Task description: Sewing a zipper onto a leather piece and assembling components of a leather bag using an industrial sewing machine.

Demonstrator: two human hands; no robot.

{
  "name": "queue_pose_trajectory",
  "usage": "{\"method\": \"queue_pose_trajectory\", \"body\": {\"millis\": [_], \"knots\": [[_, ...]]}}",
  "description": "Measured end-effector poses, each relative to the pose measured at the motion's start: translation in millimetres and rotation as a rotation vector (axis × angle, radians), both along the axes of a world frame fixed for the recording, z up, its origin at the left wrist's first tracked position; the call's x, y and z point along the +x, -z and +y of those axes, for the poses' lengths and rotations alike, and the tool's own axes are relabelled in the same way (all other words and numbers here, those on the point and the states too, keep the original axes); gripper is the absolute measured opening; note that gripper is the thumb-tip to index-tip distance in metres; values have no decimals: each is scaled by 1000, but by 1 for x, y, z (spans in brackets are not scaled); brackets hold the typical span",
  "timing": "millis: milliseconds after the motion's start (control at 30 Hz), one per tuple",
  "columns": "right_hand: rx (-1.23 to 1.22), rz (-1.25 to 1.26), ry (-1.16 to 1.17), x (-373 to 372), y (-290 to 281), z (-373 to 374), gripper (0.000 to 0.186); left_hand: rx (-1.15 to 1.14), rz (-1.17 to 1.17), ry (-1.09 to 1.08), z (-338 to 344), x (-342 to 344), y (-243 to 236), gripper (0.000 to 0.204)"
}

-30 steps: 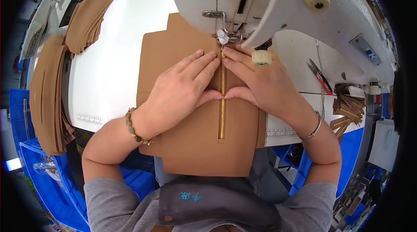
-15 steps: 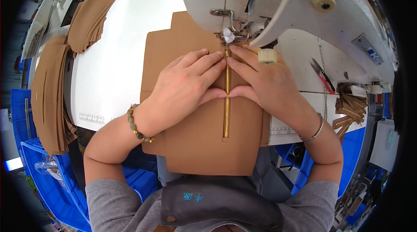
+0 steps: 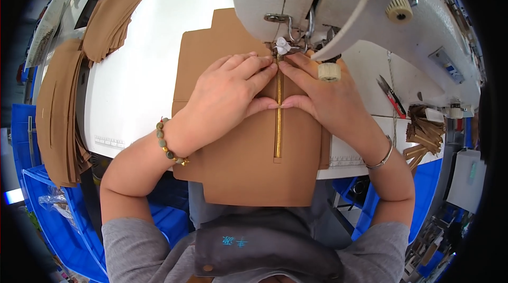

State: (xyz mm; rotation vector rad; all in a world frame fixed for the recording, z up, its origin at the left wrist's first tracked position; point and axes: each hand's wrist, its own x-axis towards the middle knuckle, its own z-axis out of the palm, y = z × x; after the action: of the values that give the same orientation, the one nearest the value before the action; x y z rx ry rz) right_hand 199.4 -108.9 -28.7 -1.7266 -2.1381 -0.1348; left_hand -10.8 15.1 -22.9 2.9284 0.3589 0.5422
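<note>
A brown, leather-like panel lies flat under the head of a white sewing machine. Down its middle runs a gold-toothed zipper, set in a narrow slot, its far end at the machine's presser foot. My left hand rests palm down on the panel left of the zipper, fingers stretched toward the foot. On the other side my right hand lies likewise, its fingertips partly behind a cream knob. Both thumbs reach inward, and their tips meet over the zipper. Neither hand grasps anything.
Stacks of brown pieces lie at the left, with another fanned stack behind. At right are red-and-black thread snips and a bundle of brown strips with gold teeth. A blue bin stands at lower left.
The panel and zipper have slid a little away from me, further under the presser foot. Both hands have moved along with them, still flat and thumbs together.
</note>
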Motion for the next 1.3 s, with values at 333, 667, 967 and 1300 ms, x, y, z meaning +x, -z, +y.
{"method": "queue_pose_trajectory", "body": {"millis": [333, 667, 967, 1300], "knots": [[-11, -7, 22, 4, 6, 3, 60, 20, -23, 20, 6, 2, 1, 56], [200, -109, 65, 5, 4, 1, 36, 20, -67, 20, 5, 2, 1, 50], [138, -63, 47, 1, -16, -17, 26, -28, 87, -37, -35, -28, -11, 78], [60, 442, 109, -20, -27, -111, 12, -315, 67, 65, -92, -65, -22, 55]]}}
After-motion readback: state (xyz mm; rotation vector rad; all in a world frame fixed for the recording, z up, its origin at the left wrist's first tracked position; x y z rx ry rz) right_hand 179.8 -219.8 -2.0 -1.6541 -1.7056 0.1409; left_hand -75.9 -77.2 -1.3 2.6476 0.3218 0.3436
